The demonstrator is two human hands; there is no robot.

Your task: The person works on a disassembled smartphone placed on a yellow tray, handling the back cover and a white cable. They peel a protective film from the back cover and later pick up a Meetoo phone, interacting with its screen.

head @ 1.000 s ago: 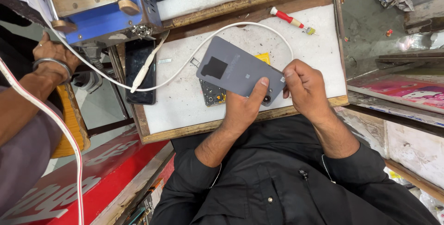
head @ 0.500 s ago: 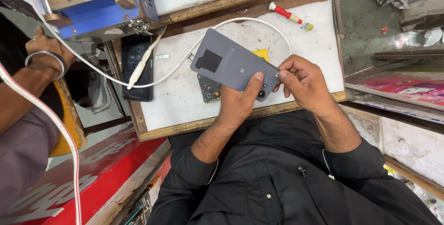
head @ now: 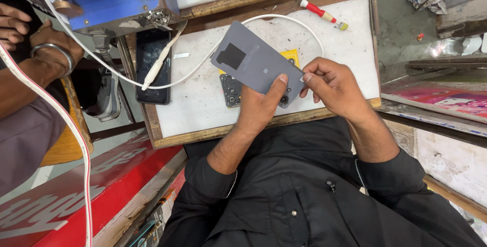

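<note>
The grey back cover (head: 256, 64) hides most of the opened phone (head: 232, 91) beneath

White-topped wooden workbench (head: 264, 117), daylight

The back cover (head: 256, 64) is held over the opened phone (head: 232, 90). The screwdriver (head: 323, 14) is seen at two o'clock, the other phone (head: 152, 64) at nine.

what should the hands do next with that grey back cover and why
Probably keep lifting the grey back cover away. The left hand holds it tilted above the opened phone on the white worktop, and the right hand pinches its near corner, so it looks almost separated.
</note>
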